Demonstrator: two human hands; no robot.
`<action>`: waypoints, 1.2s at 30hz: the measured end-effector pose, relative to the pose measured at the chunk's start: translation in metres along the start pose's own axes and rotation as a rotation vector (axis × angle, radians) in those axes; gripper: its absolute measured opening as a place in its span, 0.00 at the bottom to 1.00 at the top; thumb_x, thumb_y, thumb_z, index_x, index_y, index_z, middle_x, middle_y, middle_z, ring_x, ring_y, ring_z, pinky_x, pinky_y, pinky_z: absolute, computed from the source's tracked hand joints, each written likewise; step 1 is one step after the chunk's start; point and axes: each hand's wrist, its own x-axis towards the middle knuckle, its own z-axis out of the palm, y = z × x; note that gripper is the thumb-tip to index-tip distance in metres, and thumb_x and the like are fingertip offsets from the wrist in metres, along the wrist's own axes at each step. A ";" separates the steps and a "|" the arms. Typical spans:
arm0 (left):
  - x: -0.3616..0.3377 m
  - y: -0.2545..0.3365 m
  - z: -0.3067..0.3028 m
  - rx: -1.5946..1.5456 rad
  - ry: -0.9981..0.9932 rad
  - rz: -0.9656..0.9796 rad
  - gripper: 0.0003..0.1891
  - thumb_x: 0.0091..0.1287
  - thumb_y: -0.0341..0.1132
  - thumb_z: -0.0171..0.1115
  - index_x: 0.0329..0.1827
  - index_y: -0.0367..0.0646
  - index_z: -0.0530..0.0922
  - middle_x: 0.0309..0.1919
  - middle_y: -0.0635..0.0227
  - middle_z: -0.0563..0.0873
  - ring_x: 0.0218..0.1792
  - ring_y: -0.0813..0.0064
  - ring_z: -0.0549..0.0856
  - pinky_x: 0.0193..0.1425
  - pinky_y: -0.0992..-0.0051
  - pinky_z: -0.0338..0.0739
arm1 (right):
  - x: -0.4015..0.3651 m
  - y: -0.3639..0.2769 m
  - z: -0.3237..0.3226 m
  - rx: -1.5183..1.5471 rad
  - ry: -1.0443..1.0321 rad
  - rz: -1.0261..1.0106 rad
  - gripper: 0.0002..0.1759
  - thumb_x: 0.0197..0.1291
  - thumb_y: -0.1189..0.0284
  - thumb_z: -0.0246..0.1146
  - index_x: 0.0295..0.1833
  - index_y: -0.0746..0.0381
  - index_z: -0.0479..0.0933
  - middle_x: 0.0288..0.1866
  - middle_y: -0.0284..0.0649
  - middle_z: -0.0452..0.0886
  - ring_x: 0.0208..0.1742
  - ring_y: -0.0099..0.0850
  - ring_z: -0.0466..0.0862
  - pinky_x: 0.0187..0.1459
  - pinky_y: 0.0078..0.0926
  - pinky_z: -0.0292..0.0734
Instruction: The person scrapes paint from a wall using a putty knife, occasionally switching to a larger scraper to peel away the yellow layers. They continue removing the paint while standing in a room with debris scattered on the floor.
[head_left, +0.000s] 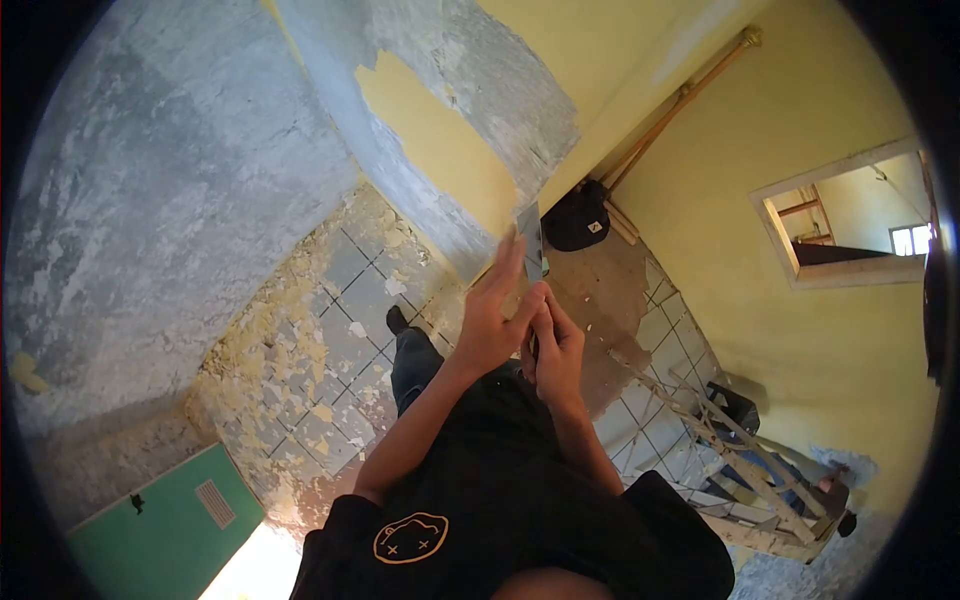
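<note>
My right hand [556,352] is closed around the handle of a scraper with a long flat metal blade [533,258], which points up at the wall edge. Alongside the blade, my left hand [492,318] has its fingers stretched out toward the wall, and its thumb reaches across near my right hand. The fingertips are at the lower end of a yellow paint patch [440,140]. Bare grey plaster [515,95] surrounds much of that patch. The handle is mostly hidden by my fingers.
Paint flakes [290,375] litter the tiled floor [350,290]. A black bag [577,220] rests by the wall, near long wooden poles [660,120]. At right, a person [780,470] is beside a wooden ladder [745,455]. A green door [170,525] is at lower left.
</note>
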 end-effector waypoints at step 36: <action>0.014 0.002 0.044 -0.035 0.223 -0.021 0.28 0.67 0.31 0.59 0.70 0.32 0.65 0.70 0.43 0.66 0.71 0.55 0.68 0.69 0.67 0.67 | 0.012 -0.018 -0.027 -0.007 -0.137 0.034 0.21 0.75 0.65 0.50 0.64 0.67 0.71 0.20 0.28 0.71 0.11 0.14 0.65 0.11 0.13 0.55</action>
